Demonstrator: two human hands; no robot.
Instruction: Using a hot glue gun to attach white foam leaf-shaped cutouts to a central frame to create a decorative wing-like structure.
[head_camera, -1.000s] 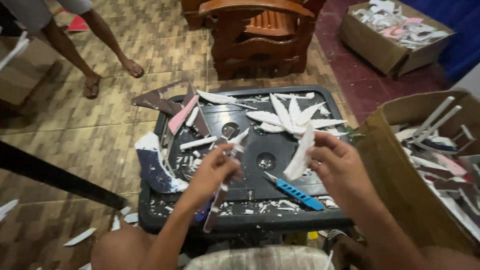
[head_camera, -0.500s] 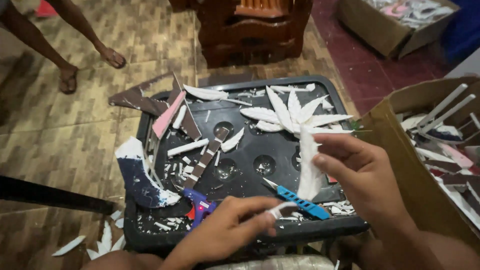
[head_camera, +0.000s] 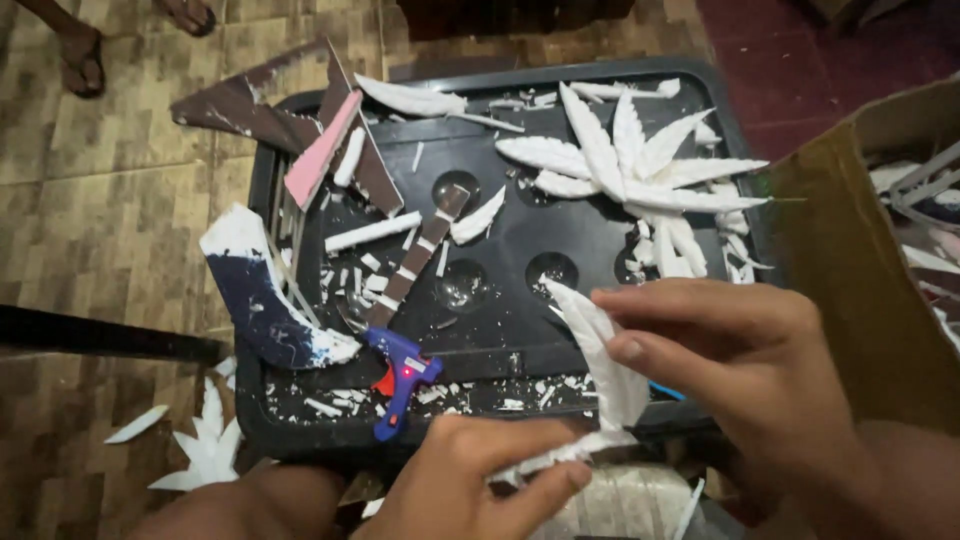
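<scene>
At the far left, a bare floor of patterned tiles carries a white leaf-shaped offcut (head_camera: 200, 450) just beside the black tray (head_camera: 262, 180), whose rim holds a curved dark blue foam scrap (head_camera: 262, 300). Next to it lies a blue glue gun (head_camera: 402, 378), nozzle toward the tray's middle. Since a second ago the left hand (head_camera: 480, 480) has dropped from over the tray to its near edge, and it now pinches the lower end of a white foam leaf (head_camera: 605, 365) between thumb and fingers. The right hand (head_camera: 740, 370), wrist bent inward, grips the leaf's upper blade, so both hands now work one piece. Farther right, a fan of finished white leaves (head_camera: 630, 165) rests on the tray, beside a cardboard box (head_camera: 850, 260).
</scene>
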